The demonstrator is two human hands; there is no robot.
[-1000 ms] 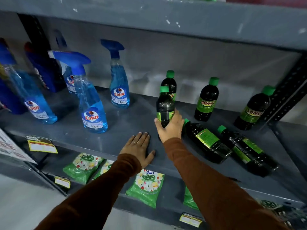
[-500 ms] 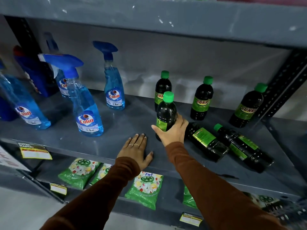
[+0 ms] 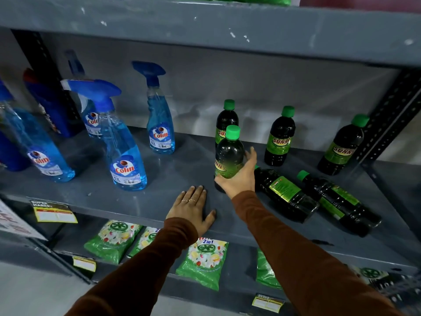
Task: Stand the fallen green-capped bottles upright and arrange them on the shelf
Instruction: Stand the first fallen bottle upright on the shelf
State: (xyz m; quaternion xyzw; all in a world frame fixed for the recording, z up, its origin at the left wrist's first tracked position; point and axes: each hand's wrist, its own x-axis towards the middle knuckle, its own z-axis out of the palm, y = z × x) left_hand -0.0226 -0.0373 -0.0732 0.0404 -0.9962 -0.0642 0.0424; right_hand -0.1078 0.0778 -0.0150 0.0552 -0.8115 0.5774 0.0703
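Head view, the only view supplied. The right hand [image 3: 239, 179] has its fingers [image 3: 250, 156] wrapped round the lower body of an upright green-capped bottle [image 3: 229, 156], base at or just above the shelf [image 3: 159, 201] (contact hidden behind the hand). The left hand [image 3: 191, 210] lies flat, fingers spread and holding nothing, on the shelf's front edge just left of that bottle. Three further bottles stand upright along the back: one [image 3: 225, 119] directly behind the held bottle, one [image 3: 280, 137] to its right, one [image 3: 341, 147] near the right-hand upright. Two bottles lie fallen: the nearer [image 3: 284, 195] just right of the right hand, cap toward the hand and the back, long axis running toward the front right; the second [image 3: 339, 201] beside it, roughly parallel. Judgement: the right hand is the nearer to both, and the nearer bottle's cap end presents first. Blue spray bottles [image 3: 127, 160] stand well apart, left.
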